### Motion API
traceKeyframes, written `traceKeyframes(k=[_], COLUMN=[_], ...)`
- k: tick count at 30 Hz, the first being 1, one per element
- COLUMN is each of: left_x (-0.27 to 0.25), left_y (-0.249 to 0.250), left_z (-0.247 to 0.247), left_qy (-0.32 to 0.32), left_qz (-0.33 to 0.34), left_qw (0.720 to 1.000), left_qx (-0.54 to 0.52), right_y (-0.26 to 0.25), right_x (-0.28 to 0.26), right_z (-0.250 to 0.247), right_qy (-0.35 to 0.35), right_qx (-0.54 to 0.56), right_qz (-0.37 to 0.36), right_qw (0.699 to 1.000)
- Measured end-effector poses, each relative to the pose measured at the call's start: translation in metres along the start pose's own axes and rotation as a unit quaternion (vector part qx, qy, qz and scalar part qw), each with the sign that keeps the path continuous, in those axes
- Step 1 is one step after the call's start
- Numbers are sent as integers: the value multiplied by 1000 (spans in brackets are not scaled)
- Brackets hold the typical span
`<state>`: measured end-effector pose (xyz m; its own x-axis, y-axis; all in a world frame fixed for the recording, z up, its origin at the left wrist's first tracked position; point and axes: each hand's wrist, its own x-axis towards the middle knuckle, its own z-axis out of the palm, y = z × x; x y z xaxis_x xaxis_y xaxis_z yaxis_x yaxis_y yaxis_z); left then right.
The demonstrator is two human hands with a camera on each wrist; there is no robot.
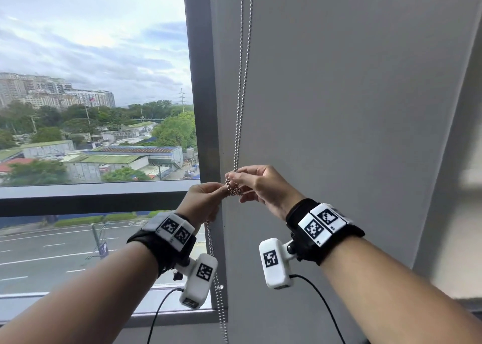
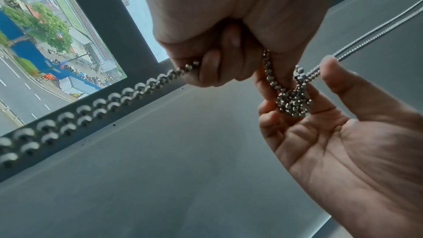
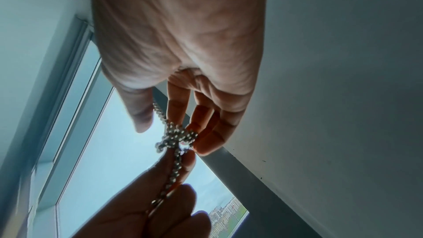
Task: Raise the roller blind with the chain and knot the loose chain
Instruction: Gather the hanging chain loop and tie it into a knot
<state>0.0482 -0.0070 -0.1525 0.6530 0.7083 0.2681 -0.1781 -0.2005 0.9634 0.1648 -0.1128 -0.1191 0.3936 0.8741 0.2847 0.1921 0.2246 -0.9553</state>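
A: What step is this?

B: The knot step, I think. The window (image 1: 99, 82) shows sky and roofs, so that blind looks up already. Both hands are working on the chain (image 1: 243, 69), which hangs in two strands by the frame (image 1: 206, 95).

A: What is the left hand (image 1: 202, 202) doing?

B: Its fingers are curled tight round the chain. The loose part runs out below the fist and hangs down.

A: And the right hand (image 1: 263, 187)?

B: It is mostly open. The palm shows in the left wrist view. Its fingertips (image 3: 207, 148) touch the knot (image 2: 294, 103). I cannot tell if they pinch it.

A: Where is the knot?

B: Right between the two hands, in front of the grey wall (image 1: 352, 109).

A: What comes next?

B: I'd guess a pull to make it snug. One hand should steady the knot while the other tugs.

A: What is the chain like?

B: Small round metal balls, shiny and hard. The knot is a bumpy little clump. Balls could slip, so a slow pull seems best.
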Motion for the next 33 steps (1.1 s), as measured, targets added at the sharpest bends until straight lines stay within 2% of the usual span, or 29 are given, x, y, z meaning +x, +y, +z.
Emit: traceKeyframes(k=[4, 13, 15, 20, 24, 28, 31, 33], left_x=[-6, -8, -8, -14, -20, -25, -25, -27], left_y=[-6, -8, -7, -13, -23, -28, -41, -56], left_z=[7, 2, 0, 8, 13, 16, 15, 7], left_qy=[-34, -89, -99, -76, -56, -73, -88, -108], left_qz=[-18, -67, -61, -9, -12, -4, -31, -56], left_qw=[999, 992, 992, 997, 998, 997, 995, 992], left_qx=[-24, -52, -55, 11, -16, -29, -17, 32], right_y=[0, 33, 39, 32, 33, 38, 37, 34], right_x=[4, 3, 0, -3, -4, -10, -9, -7], right_z=[6, 1, 1, 5, 5, 6, 6, 4], right_qy=[36, 53, 59, 16, 11, 18, 8, 29], right_qx=[-52, -161, -167, -197, -302, -303, -258, -213], right_qz=[-75, -93, -100, -103, -141, -149, -119, -102], right_qw=[995, 981, 979, 975, 943, 941, 959, 971])
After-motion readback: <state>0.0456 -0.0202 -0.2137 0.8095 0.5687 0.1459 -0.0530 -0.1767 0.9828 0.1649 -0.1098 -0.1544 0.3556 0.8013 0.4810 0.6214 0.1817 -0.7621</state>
